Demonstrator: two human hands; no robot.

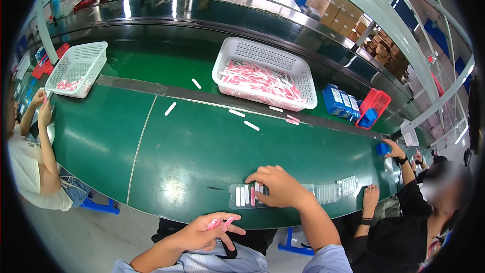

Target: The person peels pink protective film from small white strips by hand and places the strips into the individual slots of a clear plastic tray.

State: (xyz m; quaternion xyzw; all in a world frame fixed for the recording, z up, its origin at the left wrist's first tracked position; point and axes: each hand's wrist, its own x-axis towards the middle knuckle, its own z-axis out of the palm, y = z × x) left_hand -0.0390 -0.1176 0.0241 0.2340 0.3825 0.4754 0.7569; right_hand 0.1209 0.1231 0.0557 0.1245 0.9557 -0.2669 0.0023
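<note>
Several small pink and white flat strips with rounded ends (214,224) are held in my left hand (206,233), which is closed around them near the table's front edge, with some fingers sticking out. To its right, a clear plastic tray (234,203) lies on the green table. White strips (242,195) and a pink strip (252,196) stand side by side in its slots. My right hand (277,187) reaches over the tray with curled fingers, thumb and index finger around a white strip (260,188). The palm hides the tray's right part.
Further right lie more clear trays (326,193). A white basket (222,55) of pink and white strips stands at the back; a second basket (93,55) is at left. Loose strips (251,126) lie between. Blue packs (334,102) adjoin a red basket (380,102). Co-workers sit on both sides.
</note>
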